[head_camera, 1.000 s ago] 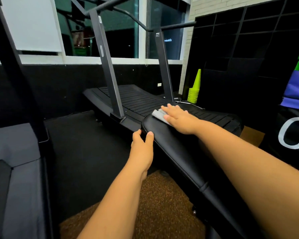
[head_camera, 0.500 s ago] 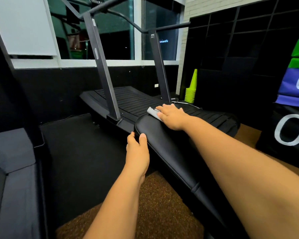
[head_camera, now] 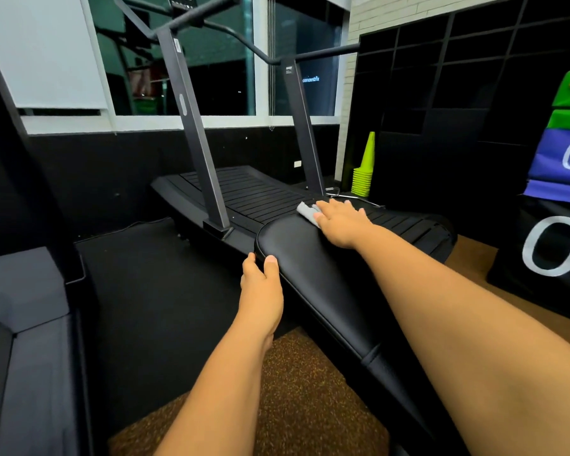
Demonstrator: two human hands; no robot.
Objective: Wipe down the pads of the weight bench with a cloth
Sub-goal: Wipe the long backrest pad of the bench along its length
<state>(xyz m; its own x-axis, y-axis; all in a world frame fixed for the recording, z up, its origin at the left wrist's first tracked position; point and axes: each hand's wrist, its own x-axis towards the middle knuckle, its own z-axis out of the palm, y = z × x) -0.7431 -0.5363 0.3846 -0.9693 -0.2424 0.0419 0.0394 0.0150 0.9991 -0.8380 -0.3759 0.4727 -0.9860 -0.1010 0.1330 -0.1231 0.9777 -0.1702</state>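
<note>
R hand [head_camera: 341, 225] lies flat, fingers straight, pressing grey cloth [head_camera: 306, 211] onto far end of black bench pad [head_camera: 313, 268]. L hand [head_camera: 260, 284] grips pad's left edge, thumb on top.

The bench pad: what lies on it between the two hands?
Nothing: in the head view, bare black bench pad separates the left hand from the right hand, which presses the cloth.

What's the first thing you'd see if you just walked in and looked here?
Two bare arms reach out over a shiny black bench pad in the middle. The right hand presses a small grey cloth flat at the pad's far end, while the left hand grips its left edge. Behind stands a dark treadmill, with a stack of bright green cones to its right.
</note>
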